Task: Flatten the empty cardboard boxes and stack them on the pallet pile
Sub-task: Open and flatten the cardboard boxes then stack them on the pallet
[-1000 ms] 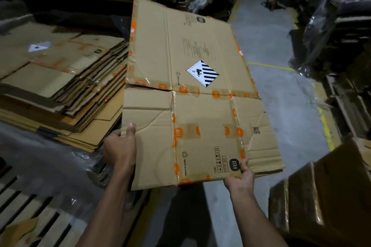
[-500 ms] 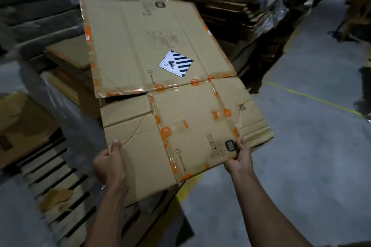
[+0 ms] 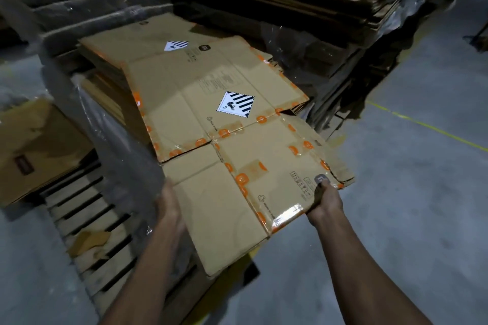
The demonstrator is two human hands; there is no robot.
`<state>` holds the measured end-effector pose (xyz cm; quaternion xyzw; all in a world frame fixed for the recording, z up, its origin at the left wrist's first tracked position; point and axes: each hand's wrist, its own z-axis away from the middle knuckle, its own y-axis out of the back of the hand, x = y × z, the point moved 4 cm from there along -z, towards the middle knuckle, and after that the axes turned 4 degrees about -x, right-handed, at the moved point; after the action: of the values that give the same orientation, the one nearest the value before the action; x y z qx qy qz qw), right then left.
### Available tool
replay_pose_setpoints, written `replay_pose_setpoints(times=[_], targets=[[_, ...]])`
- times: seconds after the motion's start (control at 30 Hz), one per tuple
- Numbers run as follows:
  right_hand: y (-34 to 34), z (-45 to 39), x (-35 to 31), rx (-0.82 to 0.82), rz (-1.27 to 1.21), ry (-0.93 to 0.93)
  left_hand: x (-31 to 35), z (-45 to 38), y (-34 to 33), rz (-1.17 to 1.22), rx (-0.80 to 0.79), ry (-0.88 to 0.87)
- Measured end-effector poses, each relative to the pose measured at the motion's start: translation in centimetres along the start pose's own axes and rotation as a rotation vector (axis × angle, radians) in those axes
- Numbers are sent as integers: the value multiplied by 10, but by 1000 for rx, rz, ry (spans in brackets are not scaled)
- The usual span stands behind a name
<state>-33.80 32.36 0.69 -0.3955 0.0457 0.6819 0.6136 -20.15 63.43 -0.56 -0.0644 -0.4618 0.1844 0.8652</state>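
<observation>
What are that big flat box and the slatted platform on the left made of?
The flattened box looks like matte brown corrugated cardboard, going by its creases and layered edges, with glossy orange-printed tape catching the light. The pallet appears to be bare, rough wood: pale slats with gaps.

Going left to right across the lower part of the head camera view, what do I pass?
Brown carton on the floor → wooden pallet slats → left hand → flattened box being held → right hand → yellow floor line.
</observation>
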Motion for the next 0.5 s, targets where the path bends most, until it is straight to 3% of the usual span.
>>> replay_pose_setpoints(times=[0.1,0.17,0.27,0.33,0.43,0.5], targets=[[-2,-2,3,35,31,34,40,-42,-12,73,-113,19],[-1,-8,7,67,53,43,55,-89,-12,61,-65,17],[-5,-5,17,142,38,48,27,-229,12,23,47,13],[-9,4,24,219,15,60,44,-203,0,-46,145,-11],[-16,19,27,354,-24,94,86,-81,-29,-291,257,-130],[-18,20,27,395,-35,81,90,-61,-33,-380,315,-197]])
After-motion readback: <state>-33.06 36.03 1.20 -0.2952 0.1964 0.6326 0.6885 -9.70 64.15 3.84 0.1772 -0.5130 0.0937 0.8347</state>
